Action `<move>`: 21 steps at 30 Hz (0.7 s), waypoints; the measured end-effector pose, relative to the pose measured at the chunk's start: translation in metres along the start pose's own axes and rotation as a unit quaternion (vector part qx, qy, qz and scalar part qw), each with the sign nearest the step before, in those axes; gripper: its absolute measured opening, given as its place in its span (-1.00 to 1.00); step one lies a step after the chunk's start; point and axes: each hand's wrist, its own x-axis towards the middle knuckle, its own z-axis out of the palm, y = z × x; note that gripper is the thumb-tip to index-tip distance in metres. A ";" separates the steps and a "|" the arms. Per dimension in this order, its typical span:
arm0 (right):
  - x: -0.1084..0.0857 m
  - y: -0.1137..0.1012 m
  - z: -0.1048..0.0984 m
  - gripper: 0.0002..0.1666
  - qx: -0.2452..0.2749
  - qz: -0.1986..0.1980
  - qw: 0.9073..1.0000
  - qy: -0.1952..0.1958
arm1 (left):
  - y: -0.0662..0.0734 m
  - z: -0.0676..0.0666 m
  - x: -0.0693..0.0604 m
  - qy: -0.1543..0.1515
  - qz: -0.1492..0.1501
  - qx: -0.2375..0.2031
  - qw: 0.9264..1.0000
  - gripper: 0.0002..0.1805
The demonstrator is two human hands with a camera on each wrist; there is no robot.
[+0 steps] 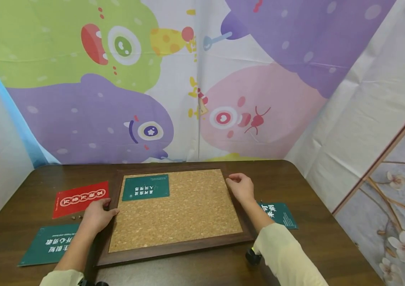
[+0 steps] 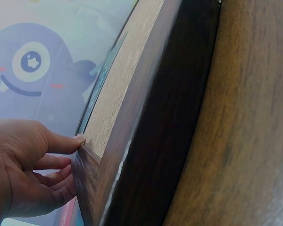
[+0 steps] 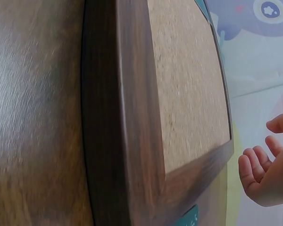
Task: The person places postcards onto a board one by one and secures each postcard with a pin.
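A cork board (image 1: 184, 214) in a dark brown wooden frame lies on the table. One green card (image 1: 159, 186) with white writing sits at its upper left corner. My left hand (image 1: 96, 216) holds the frame's left side; in the left wrist view, the thumb of that hand (image 2: 26, 169) lies on top of the frame (image 2: 144, 94) and the fingers bend against its outer side. Beside the right side of the frame is my right hand (image 1: 241, 187). The right wrist view shows this hand (image 3: 269, 174) with loosely bent fingers, apart from the frame (image 3: 139, 113) and holding nothing.
Left of the board lie a red card (image 1: 77, 198), a green card (image 1: 41, 242) partly under the left forearm, and a few small brown bits (image 1: 74, 217). Another green card (image 1: 284, 216) lies right of the right forearm. A cartoon-printed curtain (image 1: 181, 79) hangs behind the table (image 1: 316, 246).
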 end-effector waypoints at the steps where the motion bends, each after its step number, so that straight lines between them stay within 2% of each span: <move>1: 0.001 0.001 -0.002 -0.70 0.000 0.003 1.000 -0.001 | 0.000 0.000 0.000 0.000 0.000 0.000 1.000 -0.34; 7: 0.002 0.008 -0.011 -0.70 0.005 0.010 1.000 0.002 | 0.000 0.000 0.000 0.001 -0.001 -0.001 1.000 -0.34; 14: 0.000 0.014 -0.024 -0.71 -0.001 0.001 1.000 0.015 | -0.001 0.000 -0.001 0.003 0.005 0.000 1.000 -0.34; 21: 0.004 0.024 -0.039 -0.65 -0.012 0.019 1.000 0.006 | 0.000 0.000 -0.001 0.001 0.004 -0.005 1.000 -0.34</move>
